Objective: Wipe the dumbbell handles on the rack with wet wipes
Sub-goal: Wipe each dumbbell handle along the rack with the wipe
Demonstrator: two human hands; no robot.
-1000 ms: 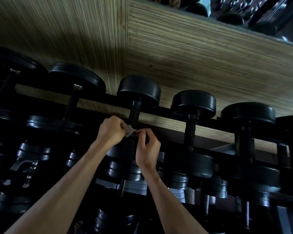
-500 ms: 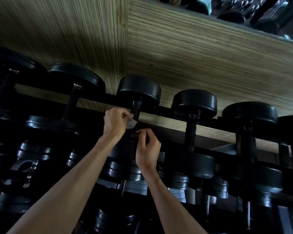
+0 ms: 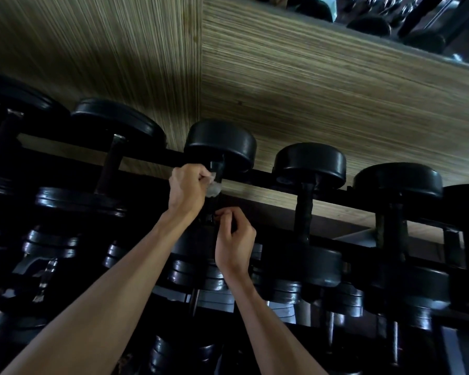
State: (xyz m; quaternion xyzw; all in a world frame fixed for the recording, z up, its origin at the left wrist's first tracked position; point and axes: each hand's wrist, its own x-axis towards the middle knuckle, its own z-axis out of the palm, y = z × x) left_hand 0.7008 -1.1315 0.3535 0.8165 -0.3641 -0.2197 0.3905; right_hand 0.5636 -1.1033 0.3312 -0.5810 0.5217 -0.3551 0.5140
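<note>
The wet wipe (image 3: 214, 187) is a soft, limp scrap bunched in the curled fingers of the left hand (image 3: 188, 191), pressed to the upper end of the dumbbell handle (image 3: 217, 169) on the top rail of the rack (image 3: 271, 175). The dumbbell looks heavy and rigid, best left seated. The right hand (image 3: 234, 240) pinches the handle's lower end to steady it. Against a second ago, the left hand and wipe sit higher up the handle; the right has not moved.

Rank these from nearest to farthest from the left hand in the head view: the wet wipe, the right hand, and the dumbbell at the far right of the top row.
1. Wet wipe: gripped in the left hand itself.
2. Right hand: just below and right, at the same handle.
3. Far-right dumbbell: well off to the right.
</note>
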